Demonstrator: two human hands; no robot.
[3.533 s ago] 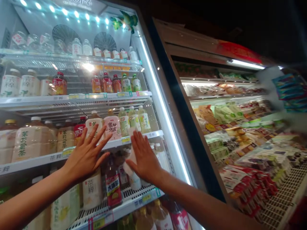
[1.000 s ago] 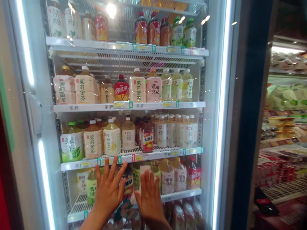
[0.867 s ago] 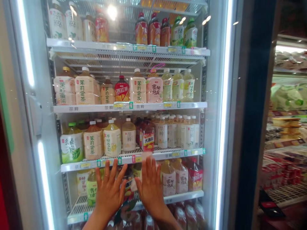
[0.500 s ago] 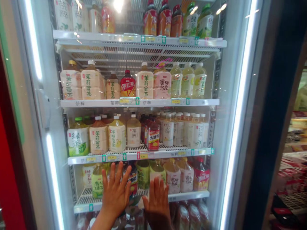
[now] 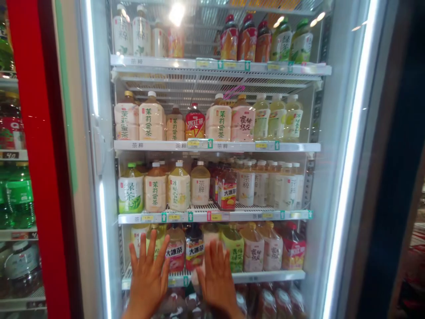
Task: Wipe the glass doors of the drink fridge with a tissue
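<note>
My left hand [image 5: 148, 274] is raised in front of the lower shelf of a lit drinks cooler, its fingers spread and pointing up. Beside it, my right hand [image 5: 217, 279] is flat with its fingers stretched up close together. A pale patch [image 5: 195, 280] shows by the right thumb; I cannot tell whether it is a thin cloth or a reflection. Light reflections show a glass door between me and the bottles. Behind the hands stand dark "大冰茶" tea bottles [image 5: 194, 250] and a green-labelled tea bottle [image 5: 234, 248]. Whether the palms touch the glass is unclear.
Several white wire shelves [image 5: 215, 146] hold bottled teas. Bright light strips [image 5: 352, 146] run down both sides of the cooler. A door handle [image 5: 98, 153] is at the left. Further left, past a red panel [image 5: 36, 133], are shelves with green bottles [image 5: 20, 195].
The view has swung left, bringing the red panel and neighbouring shelves into sight. Both hands have moved left relative to the bottles, staying raised and flat.
</note>
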